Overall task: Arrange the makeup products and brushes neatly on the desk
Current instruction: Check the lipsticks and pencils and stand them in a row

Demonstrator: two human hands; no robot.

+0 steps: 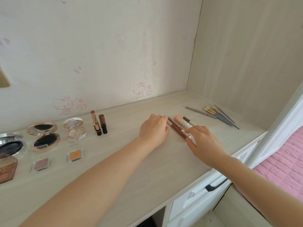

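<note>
Two dark red lip tubes (pixel 176 128) lie side by side on the pale desk (pixel 124 163), right of centre. My left hand (pixel 153 129) rests at their far ends with bent fingers touching them. My right hand (pixel 203 142) pinches their near ends between thumb and forefinger. A peach concealer tube (pixel 180 120) and a dark-capped pencil (pixel 188 121) lie just right of them. Several grey-handled brushes (pixel 218 115) sit in a loose fan at the far right. Three lipsticks (pixel 99 124) stand left of centre.
Open compacts (pixel 44 136), (pixel 74 129), (pixel 12 143) and small eyeshadow pans (pixel 75 155), (pixel 41 164) line the desk's left side, with a brown palette (pixel 6 169) at the edge. Walls close the back and right. White drawers (pixel 205 189) and a pink bed cover (pixel 282 164) lie below right.
</note>
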